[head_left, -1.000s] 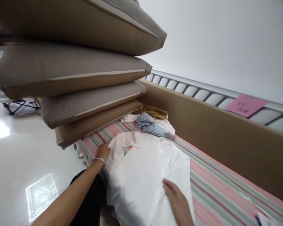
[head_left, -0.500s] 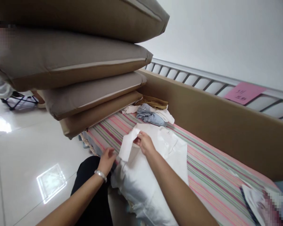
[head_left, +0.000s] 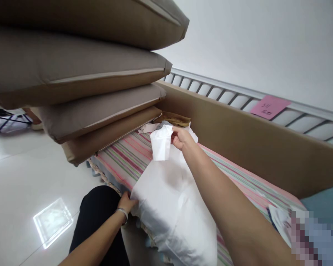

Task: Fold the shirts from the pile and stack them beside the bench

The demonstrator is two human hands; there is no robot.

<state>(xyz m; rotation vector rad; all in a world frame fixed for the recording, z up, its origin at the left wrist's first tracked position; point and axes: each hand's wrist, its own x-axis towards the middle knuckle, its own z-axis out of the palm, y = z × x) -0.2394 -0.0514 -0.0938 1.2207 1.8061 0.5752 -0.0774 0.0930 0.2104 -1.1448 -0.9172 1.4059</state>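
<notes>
A white shirt [head_left: 180,207] lies over the striped bed sheet [head_left: 127,153], its near part hanging over the bed's front edge. My right hand [head_left: 181,138] pinches a stiff, folded white end of it, perhaps a cuff or collar, and holds it raised above the bed. Down at the bed's edge, my left hand [head_left: 127,204] has its thumb and fingers closed at the shirt's left border; some of the fingertips are hidden. Just beyond the raised end is a small heap of clothes [head_left: 192,133], mostly covered by the shirt and my right hand.
Thick brown cushions [head_left: 100,118] are stacked at the left, overhanging the bed. A padded brown side board [head_left: 238,147] and metal rail with a pink note [head_left: 269,107] run along the wall. More cloth [head_left: 280,221] lies at lower right. A folding stool [head_left: 9,120] stands on the tiled floor.
My right hand has lifted the shirt's end up and away from me, pulling the cloth straighter. My left hand has moved down to the shirt's border at the bed edge.
</notes>
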